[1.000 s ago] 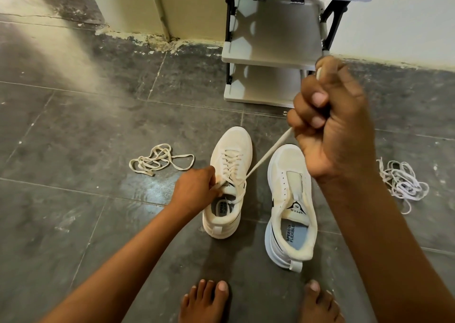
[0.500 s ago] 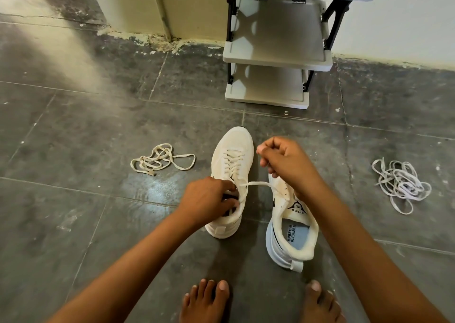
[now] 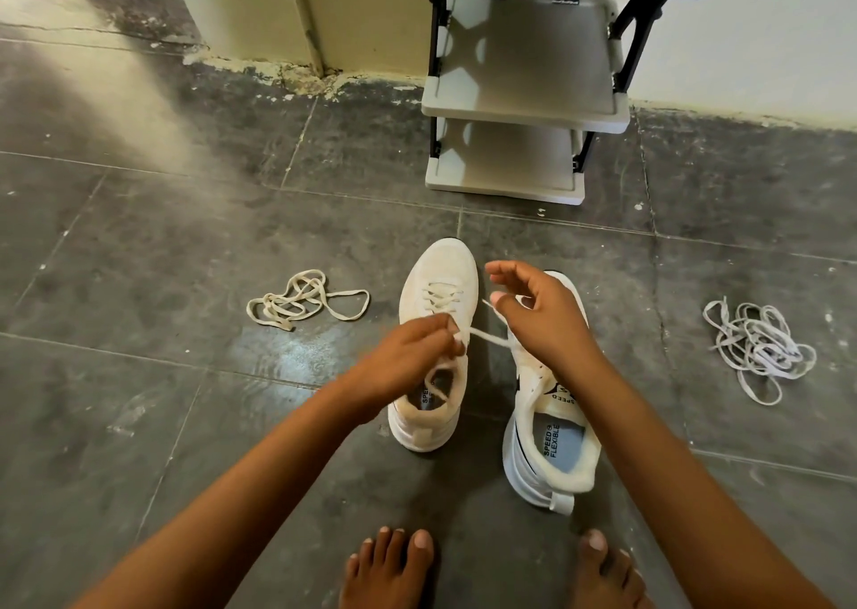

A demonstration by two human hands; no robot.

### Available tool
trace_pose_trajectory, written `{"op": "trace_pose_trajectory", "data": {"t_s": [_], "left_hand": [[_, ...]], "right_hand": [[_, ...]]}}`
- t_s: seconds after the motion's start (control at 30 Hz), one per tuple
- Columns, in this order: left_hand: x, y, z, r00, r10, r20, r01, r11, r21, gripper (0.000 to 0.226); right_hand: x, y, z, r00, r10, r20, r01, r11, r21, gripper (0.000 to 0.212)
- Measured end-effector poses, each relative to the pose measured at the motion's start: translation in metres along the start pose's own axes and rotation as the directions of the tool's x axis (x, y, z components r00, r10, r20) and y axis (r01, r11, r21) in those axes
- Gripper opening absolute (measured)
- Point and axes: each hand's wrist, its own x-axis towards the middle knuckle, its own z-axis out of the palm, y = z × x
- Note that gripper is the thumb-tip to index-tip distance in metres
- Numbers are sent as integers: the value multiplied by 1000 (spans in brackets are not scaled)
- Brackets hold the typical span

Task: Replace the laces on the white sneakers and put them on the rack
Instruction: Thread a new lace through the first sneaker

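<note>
Two bare forearms reach in from the near edge, with no sleeves, no watch, no bracelet or ring in sight. The left hand (image 3: 408, 353) and the right hand (image 3: 540, 316) are uncovered, without gloves; the fingernails are short and unpainted, pale at the tips. At the near edge of the floor, two bare feet show, the left foot (image 3: 387, 571) with five toes visible and the right foot (image 3: 603, 571) partly hidden behind the right forearm. The toenails are short and plain, the big toenails the broadest. No socks or footwear are worn. Nothing of the person above the forearms is in view.
</note>
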Motion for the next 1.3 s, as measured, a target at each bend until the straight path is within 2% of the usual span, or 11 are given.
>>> {"op": "trace_pose_trajectory", "data": {"t_s": [0.23,0.37,0.53,0.63,0.73,0.83,0.93,1.0,1.13,1.23,1.3], "left_hand": [[-10,41,-35,960,215,-179,-255,935,-246,24],[-8,39,-44,945,217,-243,-277,927,-251,25],[-5,33,-43,946,186,-265,-253,935,-250,25],[0,27,-44,939,116,-325,-196,955,-225,23],[6,19,-45,913,25,-408,-130,964,-231,22],[9,15,-46,899,-25,-437,-71,977,-201,25],[11,12,-48,906,-12,-423,-38,993,-108,29],[12,10,-47,905,1,-426,-31,997,-64,28],[13,8,-49,855,40,-517,-38,999,15,14],[12,8,-49,862,89,-499,-58,995,78,5],[10,10,-46,924,128,-359,-71,983,168,8]], "right_hand": [[-6,-6,4,993,62,102,-69,995,67,28],[-6,1,16,952,162,259,-105,970,-220,9],[-15,13,41,985,95,146,-29,915,-403,22],[-18,13,41,985,95,146,-63,975,-212,3],[-19,-2,31,953,182,243,-243,936,254,30],[-14,-17,14,977,42,210,-112,937,332,28],[-8,-22,1,990,29,141,-55,981,184,47],[-5,-22,-6,990,87,111,-76,991,-106,52],[-5,-16,-12,984,163,70,-58,669,-741,26],[-9,-15,-3,995,10,103,79,572,-816,34],[-6,-17,6,969,-125,214,232,757,-610,55]]}}
